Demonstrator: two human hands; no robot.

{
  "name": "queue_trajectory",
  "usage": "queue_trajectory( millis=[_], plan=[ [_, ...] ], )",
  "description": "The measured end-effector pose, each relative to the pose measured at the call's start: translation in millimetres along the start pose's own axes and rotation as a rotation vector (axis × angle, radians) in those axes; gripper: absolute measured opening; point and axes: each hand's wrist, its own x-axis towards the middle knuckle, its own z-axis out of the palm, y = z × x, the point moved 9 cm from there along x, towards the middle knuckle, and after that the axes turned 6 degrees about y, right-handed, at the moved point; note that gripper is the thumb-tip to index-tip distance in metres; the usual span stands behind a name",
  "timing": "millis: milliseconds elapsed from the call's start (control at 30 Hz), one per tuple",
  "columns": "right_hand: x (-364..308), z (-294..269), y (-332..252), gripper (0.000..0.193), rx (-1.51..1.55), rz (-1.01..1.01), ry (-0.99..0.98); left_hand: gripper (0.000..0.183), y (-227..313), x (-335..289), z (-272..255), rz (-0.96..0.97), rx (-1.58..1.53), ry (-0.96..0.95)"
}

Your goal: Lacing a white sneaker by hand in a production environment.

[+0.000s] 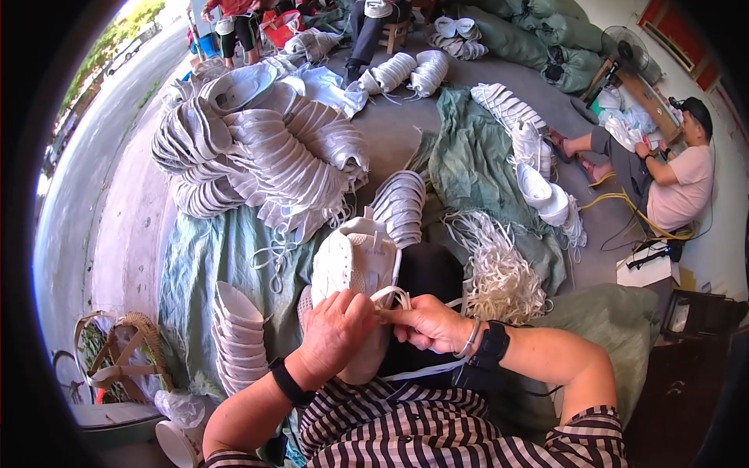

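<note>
White shoe upper [351,273] lies on the lap, long axis running straight away from the body; left hand [331,335] rests closed on its near end; right hand [433,324] just beside, pinching the white lace [392,296] between both hands.

We see grey concrete floor [133,234] carrying everything. Pale green tarp [199,265] spread over it at left, darker green cloth [476,168] at centre right. Big heap of nested white shoe uppers [257,148] directly on floor and tarp edge. Short stack of uppers [234,335] on tarp. Bundle of white laces [499,273] on green cloth. Yellow cable [624,207] on bare floor. We think wicker basket [125,351] sits at lower left.
</note>
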Motion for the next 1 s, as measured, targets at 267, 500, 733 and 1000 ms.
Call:
queue_trajectory(
  millis=[267, 500, 733, 1000],
  plan=[
    [-16.7, 0.7, -8.0, 0.016, 0.104, -0.214, -0.155, 0.02, -10.0, 10.5, 0.1, -0.097, -0.322, -0.121],
    [-27.7, 0.1, -27.3, 0.017, -0.076, -0.423, -0.098, 0.015, 0.7, 12.8, 4.9, -0.045, -0.112, -0.193],
    [-6.9, -31.7, -55.6, 0.032, 0.096, -0.134, -0.145, 0.014, 14.0, 0.1, 4.8, -0.042, 0.028, -0.164],
    [-12.1, 41.4, -151.6, 0.034, -0.045, -0.649, -0.342, 0.028, 13.7, -2.0, 3.0, -0.033, 0.005, -0.123]
  ],
)
